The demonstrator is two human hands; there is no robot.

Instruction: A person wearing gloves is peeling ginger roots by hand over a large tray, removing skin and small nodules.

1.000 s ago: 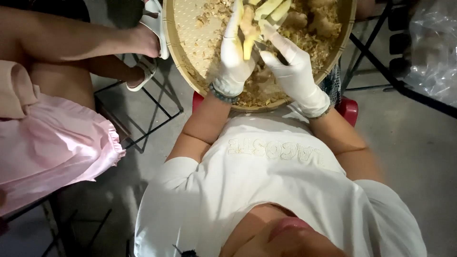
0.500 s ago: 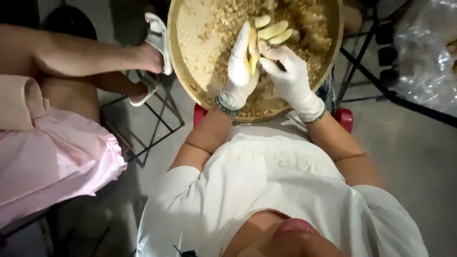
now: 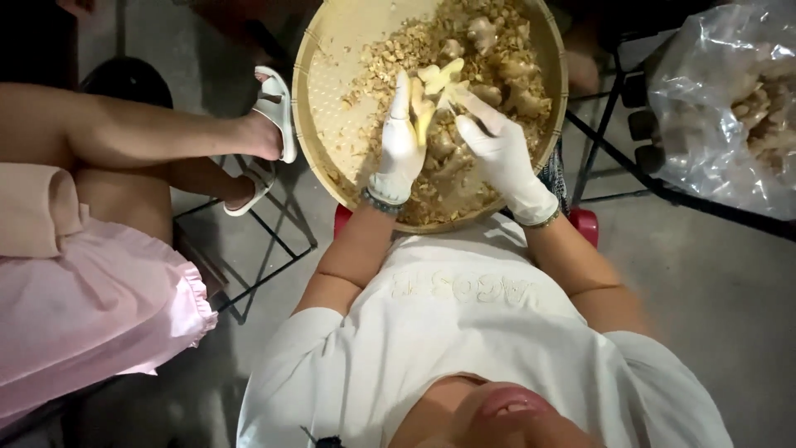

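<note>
Two gloved hands, left hand (image 3: 400,149), right hand (image 3: 497,153), peeled ginger (image 3: 433,87) between fingers (image 3: 466,104)

At the left, a pink skirt (image 3: 91,323) and white sandals (image 3: 278,112) are seen; at the upper right, a clear plastic bag (image 3: 721,108), possibly of ginger.

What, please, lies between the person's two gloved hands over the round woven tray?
In the head view, a pale peeled ginger piece lies between the left hand and right hand, above the woven tray.

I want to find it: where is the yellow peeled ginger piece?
In the head view, the peeled ginger piece sits above the round woven tray, between the gloved left hand and right hand.
</note>
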